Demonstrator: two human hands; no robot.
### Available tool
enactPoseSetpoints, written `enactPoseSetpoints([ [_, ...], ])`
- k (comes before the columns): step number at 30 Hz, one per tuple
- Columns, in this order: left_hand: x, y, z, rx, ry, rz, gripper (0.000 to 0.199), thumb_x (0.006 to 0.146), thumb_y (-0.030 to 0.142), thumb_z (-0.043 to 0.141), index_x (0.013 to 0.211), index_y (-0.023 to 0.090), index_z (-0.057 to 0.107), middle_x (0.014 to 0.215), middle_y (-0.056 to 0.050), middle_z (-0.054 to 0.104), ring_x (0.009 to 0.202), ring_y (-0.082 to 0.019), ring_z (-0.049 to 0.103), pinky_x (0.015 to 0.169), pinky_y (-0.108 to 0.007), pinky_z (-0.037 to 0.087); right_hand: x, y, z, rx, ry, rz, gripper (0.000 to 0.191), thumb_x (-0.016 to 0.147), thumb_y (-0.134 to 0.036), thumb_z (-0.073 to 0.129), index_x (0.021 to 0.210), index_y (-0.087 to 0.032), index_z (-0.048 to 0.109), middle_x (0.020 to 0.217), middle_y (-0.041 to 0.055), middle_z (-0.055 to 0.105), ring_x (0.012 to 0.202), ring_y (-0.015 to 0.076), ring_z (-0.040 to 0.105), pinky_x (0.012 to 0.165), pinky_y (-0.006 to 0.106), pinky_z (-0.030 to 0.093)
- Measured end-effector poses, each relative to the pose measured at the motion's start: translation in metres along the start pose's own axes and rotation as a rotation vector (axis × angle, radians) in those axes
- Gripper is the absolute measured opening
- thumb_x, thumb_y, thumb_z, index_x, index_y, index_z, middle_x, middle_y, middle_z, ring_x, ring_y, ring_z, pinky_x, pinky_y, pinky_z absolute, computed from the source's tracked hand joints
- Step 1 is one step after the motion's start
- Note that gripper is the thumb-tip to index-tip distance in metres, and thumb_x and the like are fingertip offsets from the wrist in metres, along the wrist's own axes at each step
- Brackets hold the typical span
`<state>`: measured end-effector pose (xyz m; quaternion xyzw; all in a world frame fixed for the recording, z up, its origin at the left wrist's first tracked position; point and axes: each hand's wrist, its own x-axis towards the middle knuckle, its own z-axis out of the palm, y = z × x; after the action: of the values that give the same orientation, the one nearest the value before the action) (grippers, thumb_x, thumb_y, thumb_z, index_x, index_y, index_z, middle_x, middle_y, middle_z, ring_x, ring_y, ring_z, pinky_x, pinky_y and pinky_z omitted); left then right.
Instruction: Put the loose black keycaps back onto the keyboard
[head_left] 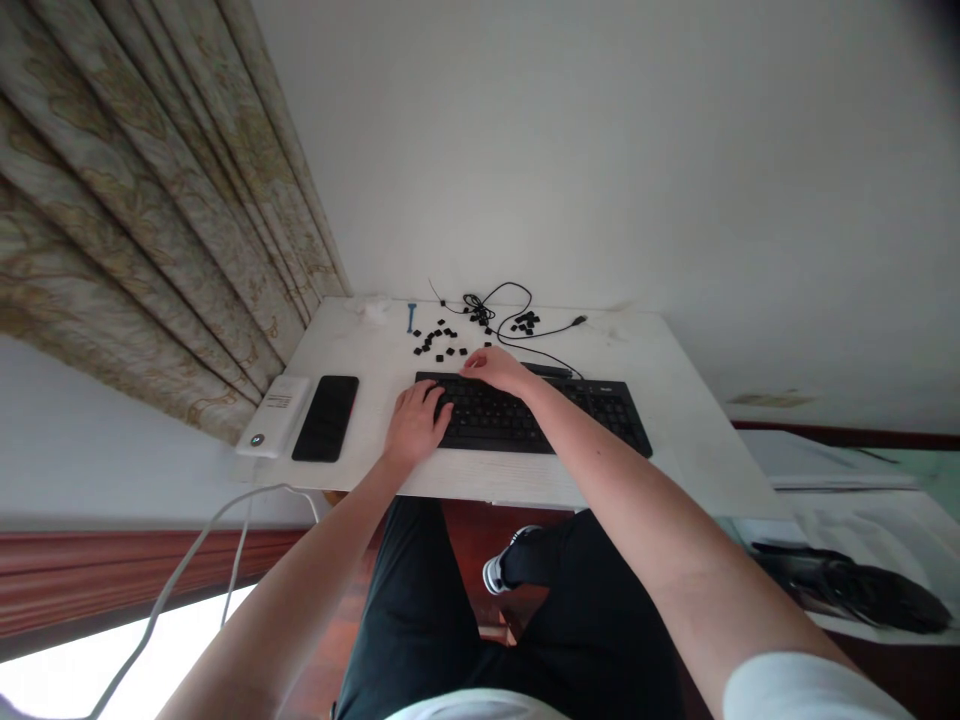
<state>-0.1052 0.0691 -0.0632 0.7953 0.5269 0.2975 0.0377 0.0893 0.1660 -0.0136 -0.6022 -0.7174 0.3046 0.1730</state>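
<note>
A black keyboard lies on the white table in front of me. My left hand rests on its left end, fingers spread over the keys and the thumb apart. Over the keyboard's back edge, left of its middle, is my right hand, thumb and fingers pinched together; anything between them is too small to make out. Just beyond the hands, loose black keycaps are scattered on the table. A second cluster of keycaps sits farther right, near the coiled keyboard cable.
At the table's back left lies a small blue tool. A black phone and a white box are left of the keyboard. Behind the keyboard is a dark flat strip. Curtain and wall border the table.
</note>
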Motion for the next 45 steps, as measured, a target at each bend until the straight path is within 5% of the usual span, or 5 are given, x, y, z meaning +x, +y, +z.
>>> enactPoseSetpoints([
  [6,0.000,0.001,0.000,0.004,0.011,0.000,0.032,0.098,0.034,0.046,0.122,0.018,0.061,0.128,-0.015,0.060,0.124,-0.029,0.053,0.106,-0.048,0.042,-0.079,0.035,0.008,-0.001,0.549,-0.114,0.028,0.096,-0.035,0.047,0.092,-0.016,0.067,0.088,0.0090,0.068,0.079,0.0198,0.058,0.075,0.031,0.042],
  [12,0.002,0.003,-0.002,-0.009,0.018,-0.014,0.029,0.097,0.034,0.048,0.118,0.020,0.062,0.126,-0.013,0.061,0.120,-0.028,0.055,0.107,-0.048,0.042,-0.134,0.063,0.025,-0.269,0.689,-0.137,0.027,0.099,-0.034,0.045,0.092,-0.019,0.066,0.091,0.0097,0.066,0.088,0.0240,0.056,0.082,0.036,0.036],
  [24,0.117,-0.026,0.025,-0.079,-0.214,-0.252,0.015,0.078,0.013,0.061,0.092,0.017,0.067,0.105,-0.014,0.065,0.103,-0.030,0.060,0.095,-0.046,0.046,-0.136,0.059,0.023,-0.425,0.635,-0.116,0.033,0.102,-0.036,0.040,0.089,-0.019,0.066,0.091,0.0091,0.067,0.090,0.0234,0.055,0.083,0.036,0.032],
  [34,0.125,-0.018,0.023,-0.307,-0.100,-0.360,0.005,0.078,0.016,0.066,0.074,0.019,0.065,0.084,-0.010,0.068,0.097,-0.027,0.062,0.094,-0.045,0.047,-0.136,0.062,0.024,-0.412,0.669,-0.142,0.033,0.103,-0.035,0.041,0.088,-0.018,0.065,0.090,0.0081,0.067,0.089,0.0220,0.055,0.082,0.035,0.032],
  [45,0.031,0.086,-0.006,-1.871,-0.034,-0.806,0.011,0.089,0.011,0.063,0.097,0.016,0.066,0.097,-0.004,0.070,0.087,-0.009,0.068,0.091,-0.023,0.054,-0.139,0.063,0.022,-0.221,0.757,-0.173,0.026,0.101,-0.032,0.045,0.091,-0.018,0.064,0.087,0.0075,0.066,0.086,0.0206,0.057,0.083,0.034,0.036],
])
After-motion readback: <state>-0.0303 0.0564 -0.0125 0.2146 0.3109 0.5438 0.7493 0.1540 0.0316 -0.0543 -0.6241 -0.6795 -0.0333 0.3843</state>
